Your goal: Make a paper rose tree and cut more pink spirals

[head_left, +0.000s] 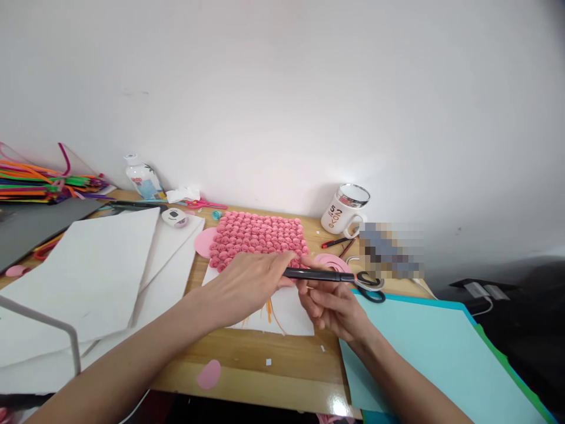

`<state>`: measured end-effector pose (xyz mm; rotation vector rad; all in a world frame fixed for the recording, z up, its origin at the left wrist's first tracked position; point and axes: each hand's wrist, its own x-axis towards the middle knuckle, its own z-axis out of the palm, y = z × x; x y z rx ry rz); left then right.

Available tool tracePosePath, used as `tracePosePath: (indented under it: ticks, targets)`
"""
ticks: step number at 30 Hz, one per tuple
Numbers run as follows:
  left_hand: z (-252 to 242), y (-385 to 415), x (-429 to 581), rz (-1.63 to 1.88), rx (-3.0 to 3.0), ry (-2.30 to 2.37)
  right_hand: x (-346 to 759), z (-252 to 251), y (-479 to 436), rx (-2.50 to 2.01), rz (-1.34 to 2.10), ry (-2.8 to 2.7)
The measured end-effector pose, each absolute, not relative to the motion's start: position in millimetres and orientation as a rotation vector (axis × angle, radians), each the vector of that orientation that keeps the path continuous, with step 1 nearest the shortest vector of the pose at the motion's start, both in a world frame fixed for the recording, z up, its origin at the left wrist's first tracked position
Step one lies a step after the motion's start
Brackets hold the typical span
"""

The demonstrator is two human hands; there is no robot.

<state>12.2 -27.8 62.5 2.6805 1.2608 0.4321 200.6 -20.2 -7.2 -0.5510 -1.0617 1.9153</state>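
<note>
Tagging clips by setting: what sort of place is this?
Likely a craft desk, at home or in a small workshop. Signs: pipe cleaners, a panel of pink paper roses, coloured paper, and the black tool in the right hand.

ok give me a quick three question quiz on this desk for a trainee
1. True or false: the white mug stands on the teal paper sheet.
2. What does the right hand hold? A scissors, B black tool, C mug.
3. Fill in: the rolled paper roses are ____.
Key: 1 false; 2 B; 3 pink.
</note>
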Motion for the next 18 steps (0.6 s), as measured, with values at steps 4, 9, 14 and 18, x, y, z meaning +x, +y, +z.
tracePosePath:
  ticks: [4,9,14,18]
  targets:
    - [63,-36,19,0.287,2.448,1.341,200,-13,-22,-0.545,1.770,-1.093]
    - [56,-42,23,0.319,1.824,1.064,210,-19,-27,-0.677,1.751,-1.276]
    - [49,-45,24,0.331,1.570,1.013,211,-19,-28,-0.766,1.706,-1.336]
    - [44,-48,30,0.484,1.821,1.040,208,-20,-25,-0.810,1.610,-1.331]
